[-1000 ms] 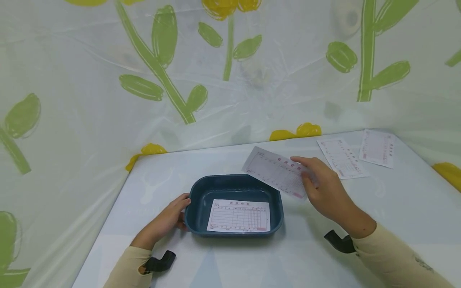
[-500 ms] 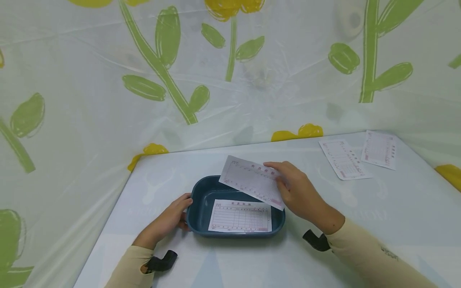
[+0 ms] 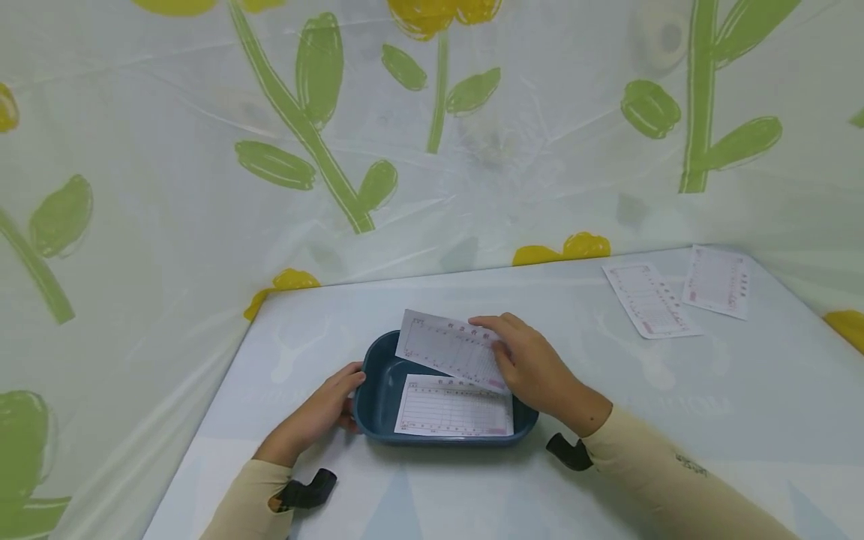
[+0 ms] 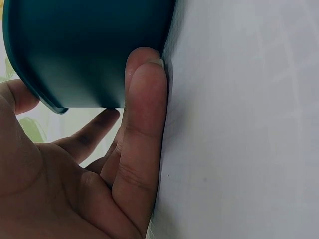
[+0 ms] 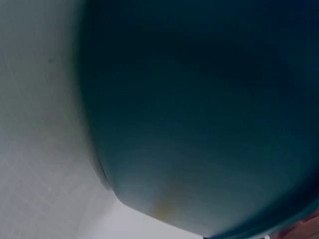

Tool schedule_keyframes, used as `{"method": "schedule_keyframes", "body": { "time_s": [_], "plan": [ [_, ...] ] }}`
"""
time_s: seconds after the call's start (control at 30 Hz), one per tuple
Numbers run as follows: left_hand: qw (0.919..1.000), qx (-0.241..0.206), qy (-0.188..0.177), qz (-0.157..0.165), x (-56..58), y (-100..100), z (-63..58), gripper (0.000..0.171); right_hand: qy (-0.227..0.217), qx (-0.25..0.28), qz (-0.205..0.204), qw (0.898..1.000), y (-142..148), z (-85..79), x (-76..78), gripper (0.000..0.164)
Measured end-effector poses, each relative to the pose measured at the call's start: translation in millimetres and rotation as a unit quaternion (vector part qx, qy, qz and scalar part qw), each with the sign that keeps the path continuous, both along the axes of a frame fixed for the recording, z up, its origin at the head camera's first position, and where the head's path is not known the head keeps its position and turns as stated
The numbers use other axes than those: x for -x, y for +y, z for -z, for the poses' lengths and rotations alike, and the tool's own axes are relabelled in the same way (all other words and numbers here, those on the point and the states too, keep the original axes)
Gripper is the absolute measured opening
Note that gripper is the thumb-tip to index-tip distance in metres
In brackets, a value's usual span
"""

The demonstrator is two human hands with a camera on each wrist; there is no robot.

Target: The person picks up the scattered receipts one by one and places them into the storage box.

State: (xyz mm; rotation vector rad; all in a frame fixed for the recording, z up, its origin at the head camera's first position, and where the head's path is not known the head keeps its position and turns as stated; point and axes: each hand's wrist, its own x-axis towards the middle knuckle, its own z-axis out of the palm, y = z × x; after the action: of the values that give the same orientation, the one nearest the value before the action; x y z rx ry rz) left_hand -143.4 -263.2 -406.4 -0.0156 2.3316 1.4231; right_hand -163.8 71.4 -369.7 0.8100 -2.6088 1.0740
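Note:
A dark teal plastic tub stands on the table, with one printed receipt form lying flat inside it. My left hand holds the tub's left end. In the left wrist view, that hand's thumb is at the rim and its fingers lie along the tub's outer wall. Over the tub's back right part, my right hand pinches a second receipt form by its right end. The held form is tilted and overlaps the lower one. The tub's wall fills most of the right wrist view, blurred.
Two more printed forms, one nearer and one behind it, lie at the table's back right. White tabletop surrounds the tub. A flower-patterned curtain rises along the back edge.
My right hand has carried its form leftward and down, from the tub's right back corner to over its inside. My left hand stays on the tub's left end.

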Motion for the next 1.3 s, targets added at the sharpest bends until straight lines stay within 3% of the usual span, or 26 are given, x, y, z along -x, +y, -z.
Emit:
{"method": "schedule_keyframes", "body": {
  "time_s": [0.57,0.8,1.1,1.3],
  "plan": [
    [0.9998,-0.014,0.002,0.012,2.7,1,1.0,0.053,-0.035,-0.037,-0.014,0.999,-10,11.9,3.5,0.045],
    [0.9999,-0.009,0.000,0.009,2.3,-1,-0.1,0.052,-0.016,-0.086,0.003,0.996,-16,17.7,5.2,0.042],
    [0.9999,-0.006,0.005,0.008,3.1,-2,-1.3,0.053,0.042,-0.164,0.018,0.985,-19,18.7,2.7,0.043],
    [0.9999,-0.001,0.000,0.010,3.0,-1,-0.4,0.054,0.047,-0.198,0.015,0.979,-19,20.5,2.0,0.044]
  ]
}}
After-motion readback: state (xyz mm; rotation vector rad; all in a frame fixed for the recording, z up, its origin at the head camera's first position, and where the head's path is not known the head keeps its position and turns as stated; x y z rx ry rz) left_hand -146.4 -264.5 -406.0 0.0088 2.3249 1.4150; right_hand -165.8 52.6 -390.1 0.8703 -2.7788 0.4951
